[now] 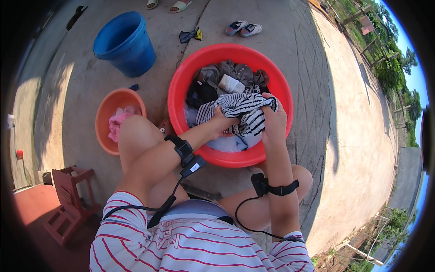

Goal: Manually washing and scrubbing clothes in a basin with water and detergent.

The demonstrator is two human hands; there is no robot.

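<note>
A black-and-white striped garment [241,103] is stretched between my two hands over a red plastic basin [231,163]. My left hand [222,124] grips its near left part. The right edge is pinched by my right hand [273,117], with the thumb lying over the cloth. Under and behind it, grey-brown clothing [238,73] and black cloth [204,91] fill the far side of the basin. A whitish block, perhaps soap or a brush [231,84], rests on that clothing. Sudsy water [222,144] shows at the near side.
A blue plastic bucket [127,44] stands far left. Beside my left knee is an orange basin [102,125] with pink cloth [119,119]. Sneakers [243,29] and a small dark-and-yellow cloth [190,35] lie beyond. A person's sandaled feet [180,6] show at top. A reddish wooden chair [69,204] is lower left.
</note>
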